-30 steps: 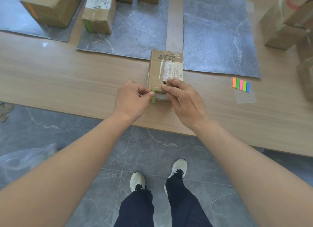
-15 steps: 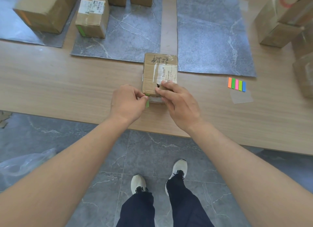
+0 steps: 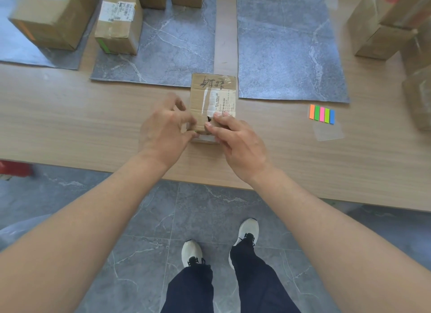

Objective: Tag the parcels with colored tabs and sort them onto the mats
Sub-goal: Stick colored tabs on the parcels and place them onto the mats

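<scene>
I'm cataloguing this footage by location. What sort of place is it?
Probably an indoor parcel-sorting station: a long wooden table carries grey mats, some holding labelled cardboard parcels, and a strip of colored tabs lies ready.

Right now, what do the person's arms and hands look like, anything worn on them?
Both forearms are bare as far as shown: no sleeves, gloves, watch or rings visible on the left hand or right hand. The left is motion-blurred, so fine detail there is unsure.
</scene>
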### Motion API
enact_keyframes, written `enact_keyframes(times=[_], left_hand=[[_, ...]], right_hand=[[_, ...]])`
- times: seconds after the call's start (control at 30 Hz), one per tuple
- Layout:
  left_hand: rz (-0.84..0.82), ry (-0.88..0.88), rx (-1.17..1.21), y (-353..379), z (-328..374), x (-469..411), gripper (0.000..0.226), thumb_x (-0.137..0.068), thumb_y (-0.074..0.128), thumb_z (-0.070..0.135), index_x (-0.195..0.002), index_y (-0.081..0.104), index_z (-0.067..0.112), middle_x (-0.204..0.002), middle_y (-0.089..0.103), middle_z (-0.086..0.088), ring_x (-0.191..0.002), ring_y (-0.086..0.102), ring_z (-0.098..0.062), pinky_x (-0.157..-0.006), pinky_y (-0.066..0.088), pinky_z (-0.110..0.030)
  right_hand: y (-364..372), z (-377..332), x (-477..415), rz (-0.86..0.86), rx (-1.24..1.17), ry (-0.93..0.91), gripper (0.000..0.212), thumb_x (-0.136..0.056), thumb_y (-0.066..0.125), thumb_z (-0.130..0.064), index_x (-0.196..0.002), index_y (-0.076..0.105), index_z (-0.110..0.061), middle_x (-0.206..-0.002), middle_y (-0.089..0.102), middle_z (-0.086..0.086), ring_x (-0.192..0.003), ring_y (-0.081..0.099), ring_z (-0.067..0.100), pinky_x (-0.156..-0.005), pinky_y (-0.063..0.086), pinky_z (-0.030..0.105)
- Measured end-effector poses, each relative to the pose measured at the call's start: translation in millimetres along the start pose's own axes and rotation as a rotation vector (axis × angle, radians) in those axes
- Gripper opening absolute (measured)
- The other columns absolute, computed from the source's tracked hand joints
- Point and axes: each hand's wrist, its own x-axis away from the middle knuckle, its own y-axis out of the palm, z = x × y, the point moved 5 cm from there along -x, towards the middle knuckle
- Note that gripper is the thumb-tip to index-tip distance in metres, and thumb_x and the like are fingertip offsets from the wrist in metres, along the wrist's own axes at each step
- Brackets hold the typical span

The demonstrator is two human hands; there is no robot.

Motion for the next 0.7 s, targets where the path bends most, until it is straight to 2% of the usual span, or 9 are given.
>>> enact_keyframes(times=[0.1, 0.27, 0.33, 0.4, 0.5, 0.6, 0.7], left_hand=[[0.014, 0.196, 0.049, 8, -2, 2, 0.005, -0.081, 0.082, 0.009, -0.083, 0.079, 0.006, -0.108, 0.065, -0.009, -0.082, 0.066, -0.027, -0.066, 0.057, -0.044], [0.010, 0.279, 0.174, 6, -6, 2, 0.012, -0.088, 0.074, 0.004, -0.097, 0.080, 0.001, -0.119, 0.068, -0.020, -0.100, 0.071, -0.032, -0.094, 0.057, -0.041], [-0.026, 0.207, 0.208, 7, -5, -2, 0.014, -0.084, 0.078, -0.001, -0.097, 0.080, 0.000, -0.124, 0.068, -0.020, -0.104, 0.070, -0.028, -0.096, 0.055, -0.030], [-0.074, 0.061, 0.293, 6, -6, -7, 0.018, -0.079, 0.081, -0.006, -0.097, 0.079, -0.003, -0.129, 0.066, -0.018, -0.106, 0.070, -0.023, -0.089, 0.054, -0.015], [-0.123, -0.063, 0.353, 5, -8, -10, 0.021, -0.076, 0.081, -0.009, -0.097, 0.078, -0.006, -0.132, 0.064, -0.015, -0.112, 0.066, -0.015, -0.082, 0.052, -0.006], [-0.158, -0.097, 0.380, 3, -3, -8, 0.021, -0.077, 0.082, -0.006, -0.097, 0.079, 0.000, -0.133, 0.064, -0.010, -0.117, 0.064, -0.013, -0.086, 0.056, -0.014], [-0.176, -0.247, 0.514, 0, -1, -5, 0.016, -0.080, 0.085, 0.012, -0.095, 0.078, 0.016, -0.127, 0.066, 0.002, -0.113, 0.067, -0.009, -0.090, 0.057, -0.025]], right_hand=[[0, 1, 1, -0.006, -0.012, 0.008, 0.033, -0.101, 0.054, -0.014, -0.128, 0.074, -0.015, -0.139, 0.065, 0.014, -0.133, 0.057, 0.039, -0.098, 0.055, 0.051], [3, 4, 1, -0.002, -0.016, -0.004, 0.033, -0.100, 0.055, -0.013, -0.127, 0.075, -0.014, -0.137, 0.066, 0.016, -0.132, 0.058, 0.041, -0.101, 0.053, 0.048], [4, 5, 1, -0.003, -0.020, -0.003, 0.033, -0.100, 0.055, -0.014, -0.127, 0.074, -0.015, -0.138, 0.065, 0.015, -0.133, 0.057, 0.040, -0.101, 0.051, 0.045], [5, 8, 1, -0.010, -0.018, 0.009, 0.033, -0.100, 0.058, -0.009, -0.128, 0.074, -0.017, -0.140, 0.064, 0.014, -0.135, 0.055, 0.038, -0.102, 0.050, 0.043], [8, 9, 2, -0.006, -0.016, 0.004, 0.037, -0.096, 0.062, 0.003, -0.127, 0.074, -0.014, -0.139, 0.064, 0.015, -0.134, 0.056, 0.040, -0.103, 0.048, 0.041], [6, 5, 1, -0.042, -0.048, 0.031, 0.040, -0.096, 0.058, 0.006, -0.129, 0.073, -0.011, -0.142, 0.062, 0.015, -0.138, 0.053, 0.038, -0.109, 0.044, 0.041], [-4, -1, -3, -0.130, -0.136, 0.134, 0.042, -0.100, 0.052, 0.000, -0.137, 0.067, -0.012, -0.151, 0.056, 0.010, -0.145, 0.046, 0.028, -0.119, 0.037, 0.037]])
